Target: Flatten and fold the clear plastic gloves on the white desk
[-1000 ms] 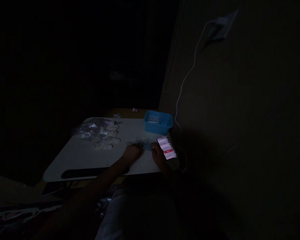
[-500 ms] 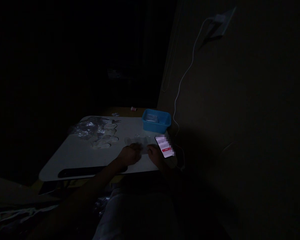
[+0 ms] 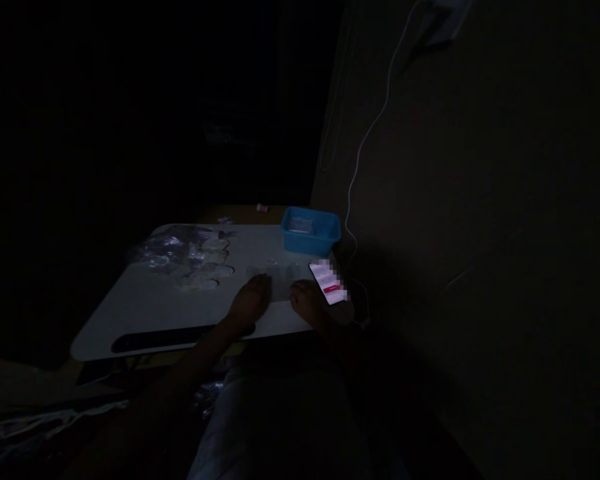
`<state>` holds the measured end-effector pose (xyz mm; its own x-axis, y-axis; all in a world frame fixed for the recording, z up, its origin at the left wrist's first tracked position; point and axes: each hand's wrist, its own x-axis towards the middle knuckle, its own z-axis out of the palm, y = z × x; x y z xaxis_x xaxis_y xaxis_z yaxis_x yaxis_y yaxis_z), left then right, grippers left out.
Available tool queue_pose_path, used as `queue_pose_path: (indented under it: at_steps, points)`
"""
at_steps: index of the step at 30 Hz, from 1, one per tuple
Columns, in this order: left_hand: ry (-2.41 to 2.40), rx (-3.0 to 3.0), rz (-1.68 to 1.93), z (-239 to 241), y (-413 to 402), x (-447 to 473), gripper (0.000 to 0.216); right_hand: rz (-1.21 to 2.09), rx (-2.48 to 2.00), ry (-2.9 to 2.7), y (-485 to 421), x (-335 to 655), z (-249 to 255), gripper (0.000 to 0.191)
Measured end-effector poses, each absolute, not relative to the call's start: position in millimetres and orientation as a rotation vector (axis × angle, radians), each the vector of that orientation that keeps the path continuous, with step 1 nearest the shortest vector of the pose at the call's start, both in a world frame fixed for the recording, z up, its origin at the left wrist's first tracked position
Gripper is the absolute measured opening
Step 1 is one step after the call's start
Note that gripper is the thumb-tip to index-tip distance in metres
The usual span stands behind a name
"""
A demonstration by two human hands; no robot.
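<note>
In the dim head view, a thin translucent plastic piece (image 3: 281,288) lies low over the white table (image 3: 165,307). Whether it is a bag or a sheet I cannot tell. My left hand (image 3: 251,299) is closed at its left side, fingers bent over the edge. At the right side my right hand (image 3: 305,300) is closed too, with curled fingers against the plastic. More see-through pieces (image 3: 293,271) lie just beyond the hands. Close to my right hand rests a lit phone (image 3: 329,283). Darkness hides the exact finger contacts.
A blue basin (image 3: 310,243) holding a clear packet (image 3: 301,225) stands at the back right. Crumpled clear plastic (image 3: 167,250) and several pale flat pieces (image 3: 200,277) lie on the left. A white cable (image 3: 363,143) runs down the wall.
My hands have drawn apart, the left one shifting left, and more of the plastic shows between them. The whole view has tilted slightly downward.
</note>
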<state>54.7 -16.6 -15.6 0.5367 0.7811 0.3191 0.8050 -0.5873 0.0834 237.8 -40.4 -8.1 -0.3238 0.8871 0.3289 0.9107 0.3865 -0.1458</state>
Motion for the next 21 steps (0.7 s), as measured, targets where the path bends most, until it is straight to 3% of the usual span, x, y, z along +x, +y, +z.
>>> queue_pose_path:
  at_steps: [7, 21]
  points:
    - [-1.510, -2.601, -0.417, -27, -20, 45, 0.043, -0.132, -1.505, -2.315, -42, 238, -10, 0.019]
    - [-1.391, -2.720, -0.607, -40, -7, 57, 0.042, -0.042, -1.500, -2.290, -38, 199, -16, 0.041]
